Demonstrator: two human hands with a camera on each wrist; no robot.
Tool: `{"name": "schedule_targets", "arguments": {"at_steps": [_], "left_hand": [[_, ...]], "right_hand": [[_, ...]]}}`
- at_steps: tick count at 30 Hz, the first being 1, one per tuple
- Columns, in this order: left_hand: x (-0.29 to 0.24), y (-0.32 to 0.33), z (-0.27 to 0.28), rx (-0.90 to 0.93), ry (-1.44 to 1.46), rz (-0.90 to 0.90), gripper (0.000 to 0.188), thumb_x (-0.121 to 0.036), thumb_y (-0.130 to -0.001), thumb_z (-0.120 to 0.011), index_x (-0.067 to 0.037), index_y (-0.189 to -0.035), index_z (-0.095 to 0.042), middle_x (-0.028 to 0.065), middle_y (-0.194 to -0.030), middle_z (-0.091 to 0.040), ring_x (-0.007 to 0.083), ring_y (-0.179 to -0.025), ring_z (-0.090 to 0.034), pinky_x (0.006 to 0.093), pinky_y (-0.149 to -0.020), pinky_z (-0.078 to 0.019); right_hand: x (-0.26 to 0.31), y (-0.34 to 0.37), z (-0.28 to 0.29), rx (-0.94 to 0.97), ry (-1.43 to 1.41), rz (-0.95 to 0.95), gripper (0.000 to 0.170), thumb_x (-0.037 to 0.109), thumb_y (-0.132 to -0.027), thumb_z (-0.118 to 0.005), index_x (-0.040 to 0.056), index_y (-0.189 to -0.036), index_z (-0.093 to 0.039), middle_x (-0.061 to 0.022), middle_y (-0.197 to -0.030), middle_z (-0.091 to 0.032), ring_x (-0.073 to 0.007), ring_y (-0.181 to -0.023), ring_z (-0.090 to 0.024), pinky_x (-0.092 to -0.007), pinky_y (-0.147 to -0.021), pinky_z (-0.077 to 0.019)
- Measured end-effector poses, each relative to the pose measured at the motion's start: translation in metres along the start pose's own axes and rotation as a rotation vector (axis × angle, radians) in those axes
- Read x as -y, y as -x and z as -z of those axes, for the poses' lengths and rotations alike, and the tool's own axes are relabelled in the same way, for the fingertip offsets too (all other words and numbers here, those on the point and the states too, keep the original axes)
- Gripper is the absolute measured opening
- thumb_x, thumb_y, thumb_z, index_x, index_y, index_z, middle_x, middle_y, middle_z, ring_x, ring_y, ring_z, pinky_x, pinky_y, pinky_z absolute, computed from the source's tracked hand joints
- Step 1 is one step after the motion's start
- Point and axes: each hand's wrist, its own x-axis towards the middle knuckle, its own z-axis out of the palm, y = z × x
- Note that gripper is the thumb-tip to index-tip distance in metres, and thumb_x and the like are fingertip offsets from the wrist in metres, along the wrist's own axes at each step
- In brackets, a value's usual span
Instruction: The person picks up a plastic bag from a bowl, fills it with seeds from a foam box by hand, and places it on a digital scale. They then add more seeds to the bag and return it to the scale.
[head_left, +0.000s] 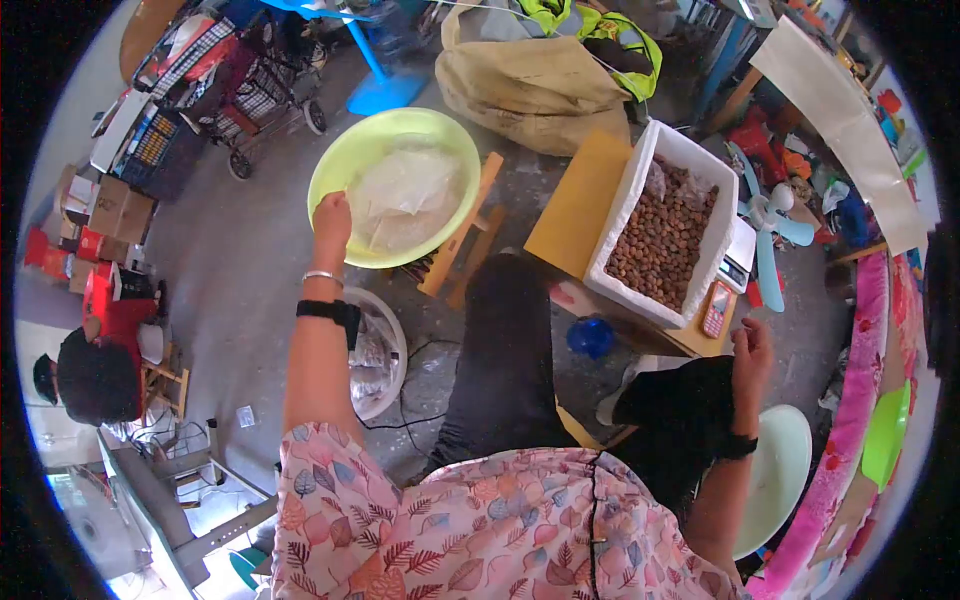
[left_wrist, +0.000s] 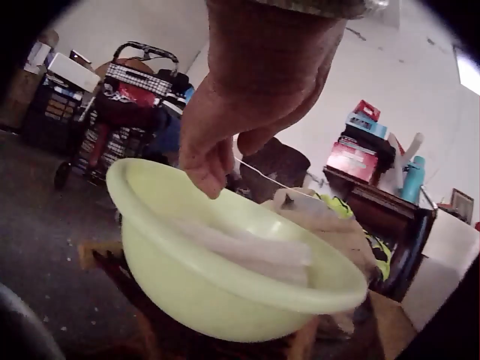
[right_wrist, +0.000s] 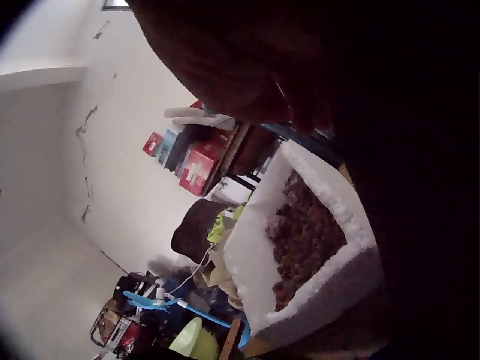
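My left hand [head_left: 332, 228] is over the near left rim of a pale yellow-green basin [head_left: 325, 180]. Thin translucent plastic bags [head_left: 415, 190] lie inside it. From the left wrist view, the fingers [left_wrist: 206, 176] hang down loosely bent above the basin, with nothing visible in them. On the other side, my right hand [head_left: 752, 360] has loosely curled fingers and appears to hold nothing. Closest to it are a red phone [head_left: 717, 310] and a white foam box [head_left: 612, 235] filled with small brown nut-like pieces [head_left: 660, 240]. The right wrist view shows this hand mostly in shadow.
The basin rests on a wooden stool [head_left: 490, 185]. A small scale [head_left: 738, 260] stands beside the foam box. Below are a round metal-like bowl [head_left: 398, 350], a black cord [head_left: 405, 425] and a blue ball-like object [head_left: 590, 337]. A tan sack [head_left: 530, 85] lies behind.
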Motion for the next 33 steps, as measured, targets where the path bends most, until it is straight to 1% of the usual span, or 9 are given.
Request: {"name": "schedule_targets", "arguments": {"at_steps": [2, 4, 9, 15, 23, 26, 29, 32, 33], "left_hand": [[0.052, -0.026, -0.033, 0.069, -0.295, -0.212, 0.033, -0.023, -0.091, -0.062, 0.005, -0.107, -0.069, 0.024, -0.101, -0.072, 0.034, -0.096, -0.071, 0.0437, -0.086, -0.0551], [0.045, -0.026, -0.043, 0.162, -0.515, -0.274, 0.035, -0.027, -0.09, -0.066, 0.005, -0.103, -0.069, 0.0257, -0.101, -0.071, 0.0387, -0.097, -0.07, 0.0462, -0.086, -0.0554], [0.036, -0.009, -0.053, 0.195, -0.587, -0.114, 0.037, -0.033, -0.088, -0.07, 0.003, -0.095, -0.068, 0.0259, -0.095, -0.071, 0.0428, -0.094, -0.069, 0.0487, -0.083, -0.0557], [0.043, -0.02, -0.012, 0.041, -0.337, -0.223, 0.017, -0.015, -0.082, -0.064, -0.005, -0.094, -0.071, 0.019, -0.095, -0.073, 0.0384, -0.09, -0.069, 0.0482, -0.081, -0.0544], [0.007, -0.003, 0.054, 0.099, 0.219, -0.075, 0.034, -0.012, -0.083, -0.066, -0.004, -0.116, -0.067, 0.0105, -0.083, -0.07, 0.0226, -0.076, -0.067, 0.0365, -0.073, -0.0522], [-0.006, 0.005, 0.066, 0.146, 0.344, 0.022, 0.04, -0.012, -0.085, -0.065, -0.004, -0.124, -0.063, 0.0033, -0.082, -0.066, 0.0136, -0.084, -0.065, 0.0291, -0.075, -0.0523], [-0.016, 0.017, 0.063, 0.193, -0.073, -0.145, 0.032, -0.01, -0.085, -0.062, -0.001, -0.116, -0.067, 0.0115, -0.088, -0.071, 0.0208, -0.076, -0.067, 0.0351, -0.073, -0.0522], [0.087, -0.026, 0.008, 0.409, -0.761, -1.09, 0.028, -0.009, -0.087, -0.059, -0.005, -0.111, -0.071, 0.0152, -0.097, -0.072, 0.0262, -0.085, -0.07, 0.0374, -0.079, -0.054], [0.063, -0.012, 0.013, 0.496, -0.602, -0.816, 0.026, -0.009, -0.087, -0.059, -0.006, -0.109, -0.072, 0.0163, -0.1, -0.072, 0.0273, -0.088, -0.07, 0.0384, -0.081, -0.0541]], "right_hand": [[0.007, -0.002, -0.003, 0.017, -0.006, -0.021, 0.023, 0.01, -0.098, -0.062, -0.0006, -0.118, -0.062, -0.0085, -0.098, -0.07, -0.0147, -0.091, -0.066, -0.0303, -0.082, -0.0517], [0.01, -0.002, -0.007, 0.035, 0.064, -0.031, 0.024, 0.01, -0.097, -0.062, 0.0, -0.119, -0.062, -0.0092, -0.094, -0.07, -0.0141, -0.087, -0.065, -0.0305, -0.078, -0.0518], [0.006, -0.003, -0.013, 0.067, 0.166, -0.007, 0.026, 0.013, -0.096, -0.064, 0.0016, -0.119, -0.063, -0.01, -0.089, -0.07, -0.0132, -0.079, -0.063, -0.0306, -0.071, -0.0511], [0.017, -0.001, -0.015, 0.067, 0.142, -0.032, 0.024, 0.013, -0.096, -0.064, 0.0015, -0.117, -0.063, -0.0115, -0.09, -0.07, -0.0145, -0.081, -0.064, -0.031, -0.071, -0.0513], [0.015, -0.002, -0.023, 0.046, 0.134, 0.071, 0.02, 0.011, -0.097, -0.062, 0.0005, -0.114, -0.063, -0.0116, -0.084, -0.07, -0.0142, -0.077, -0.065, -0.0318, -0.069, -0.0512], [0.011, -0.004, -0.023, 0.048, 0.151, 0.028, 0.019, 0.01, -0.096, -0.062, 0.0005, -0.113, -0.063, -0.0108, -0.084, -0.07, -0.0143, -0.075, -0.065, -0.0318, -0.068, -0.0511], [0.006, -0.005, -0.024, 0.04, 0.113, 0.041, 0.018, 0.011, -0.096, -0.063, 0.0004, -0.111, -0.063, -0.0106, -0.082, -0.07, -0.0147, -0.074, -0.064, -0.032, -0.067, -0.0507], [0.002, -0.006, -0.021, 0.081, 0.161, 0.017, 0.019, 0.011, -0.095, -0.064, 0.0007, -0.11, -0.063, -0.011, -0.08, -0.069, -0.0149, -0.073, -0.064, -0.0321, -0.066, -0.0504], [0.001, -0.005, -0.02, 0.078, 0.169, 0.013, 0.019, 0.011, -0.094, -0.065, 0.0008, -0.11, -0.064, -0.0112, -0.08, -0.069, -0.0152, -0.073, -0.064, -0.0323, -0.066, -0.0504]]}}
